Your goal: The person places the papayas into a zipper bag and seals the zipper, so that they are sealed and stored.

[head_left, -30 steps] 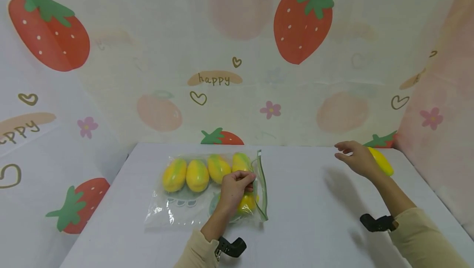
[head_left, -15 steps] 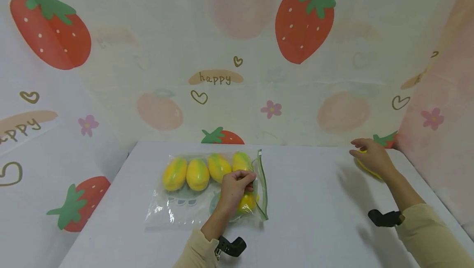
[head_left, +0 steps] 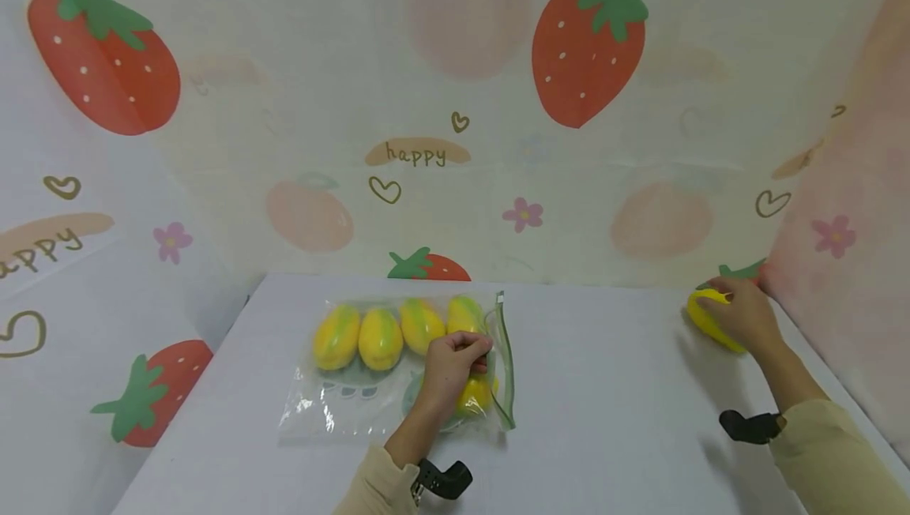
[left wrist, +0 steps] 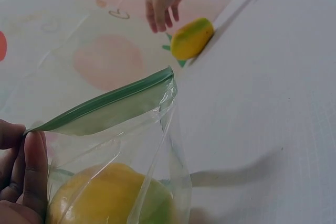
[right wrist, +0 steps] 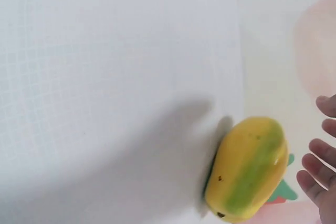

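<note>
In the head view, my left hand (head_left: 455, 365) pinches the open edge of a clear zip bag (head_left: 313, 412) by its green zip strip (left wrist: 113, 95). Several yellow mangoes with green streaks, such as the leftmost mango (head_left: 336, 337), lie inside; the hand partly hides some. My right hand (head_left: 746, 313) hovers by a loose mango (head_left: 707, 317) at the table's far right corner. In the right wrist view, its fingers (right wrist: 315, 174) are spread and loosely bent, apart from that mango (right wrist: 248, 169).
The white table (head_left: 597, 396) runs back to a printed fabric wall (head_left: 569, 159). A pink-tinted side wall (head_left: 846, 302) rises close to the right hand. Black wrist cameras sit on both wrists, such as the right wrist camera (head_left: 746, 426).
My right hand has moved to the right and come over the loose mango, with its fingers lower. My left hand stays on the bag's edge.
</note>
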A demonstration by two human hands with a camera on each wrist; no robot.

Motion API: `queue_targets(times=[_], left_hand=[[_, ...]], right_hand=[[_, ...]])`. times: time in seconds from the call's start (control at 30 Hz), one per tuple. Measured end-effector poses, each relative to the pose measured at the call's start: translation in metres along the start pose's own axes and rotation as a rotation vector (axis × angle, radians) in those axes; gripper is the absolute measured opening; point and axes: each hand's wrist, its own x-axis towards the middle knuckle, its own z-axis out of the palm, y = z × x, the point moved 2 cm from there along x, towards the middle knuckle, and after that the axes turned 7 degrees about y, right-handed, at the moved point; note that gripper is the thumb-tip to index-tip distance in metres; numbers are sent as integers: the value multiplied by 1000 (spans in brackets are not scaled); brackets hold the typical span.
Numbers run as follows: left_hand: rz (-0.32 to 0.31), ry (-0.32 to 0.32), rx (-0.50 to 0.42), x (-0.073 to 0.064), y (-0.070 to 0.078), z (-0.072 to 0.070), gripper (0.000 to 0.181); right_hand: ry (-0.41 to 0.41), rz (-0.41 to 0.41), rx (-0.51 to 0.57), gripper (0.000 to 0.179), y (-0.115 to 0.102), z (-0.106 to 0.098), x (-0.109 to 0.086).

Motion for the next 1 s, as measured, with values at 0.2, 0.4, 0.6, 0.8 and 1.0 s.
queue_targets(times=[0.2,0.4,0.6,0.8,1.0], left_hand=[[13,2,10,0,0,0,20],[11,0,12,2,-3,0,20],[-4,9,24,19,-24,0,20],[2,6,14,23,-31,1,22],[8,9,7,23,-31,1,21]], right_hand=[[61,37,-31,47,16,3,-2],[71,48,-42,50,25,4,-6],[41,75,-43,55,34,9,-10],[22,78,-71,58,41,11,-10],[-28,89,-84,61,43,10,-4]])
